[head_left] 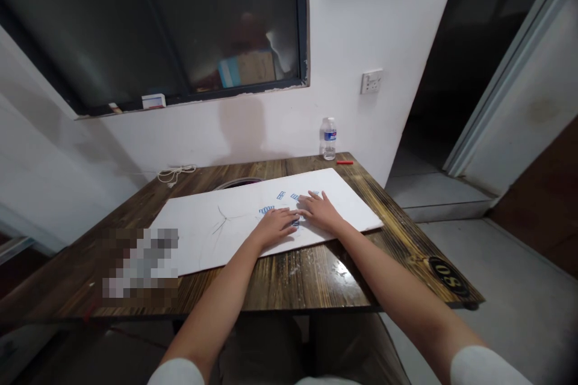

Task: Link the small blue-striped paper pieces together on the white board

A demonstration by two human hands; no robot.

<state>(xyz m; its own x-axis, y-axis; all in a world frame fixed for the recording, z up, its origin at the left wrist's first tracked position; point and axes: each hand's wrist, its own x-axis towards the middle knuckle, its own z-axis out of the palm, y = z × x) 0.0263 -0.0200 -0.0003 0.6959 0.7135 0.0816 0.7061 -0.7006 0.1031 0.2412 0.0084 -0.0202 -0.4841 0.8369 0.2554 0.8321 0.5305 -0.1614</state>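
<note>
A large white board (194,240) lies on the wooden table, with thin dark lines drawn on its left part. On its right half are several small blue-and-white striped pieces (280,195); whether they are flat or raised I cannot tell. My left hand (273,228) rests low over the board, fingers stretched to the right, beside a blue striped cluster (266,209). Spread fingers of my right hand (320,213) lie over other pieces and partly hide them. The fingertips of both hands come close together near the middle of these pieces.
The dark wooden table (388,264) stands against a white wall. At its back are a water bottle (330,139), a red pen (345,163) and a coiled white cable (174,174). A round dark object (237,182) is partly under the board. A blurred patch covers the left front.
</note>
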